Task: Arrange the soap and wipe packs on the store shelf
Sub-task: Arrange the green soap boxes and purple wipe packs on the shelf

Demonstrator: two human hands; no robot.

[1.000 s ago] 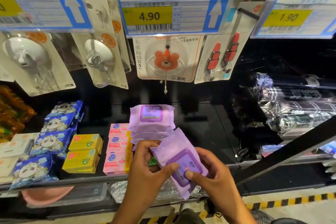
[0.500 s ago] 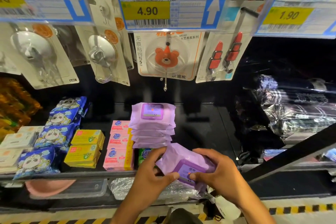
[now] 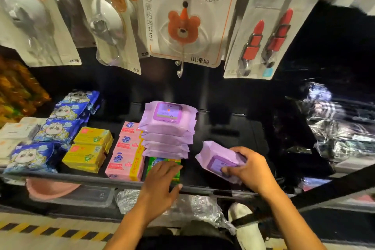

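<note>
Right grip (image 3: 251,166) clasps purple wipe pack (image 3: 213,158) over the shelf (image 3: 233,128) (left grip (image 3: 160,180) flat on green soap (image 3: 175,175)).

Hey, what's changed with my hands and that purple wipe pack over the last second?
The left hand let go of the purple wipe pack and moved left; its straight fingers now lie over the green soap pack at the foot of the stack of purple wipe packs. The right hand alone grips the pack and has carried it right of the stack. The stack, pink soap packs and yellow soap packs stayed put.
</note>
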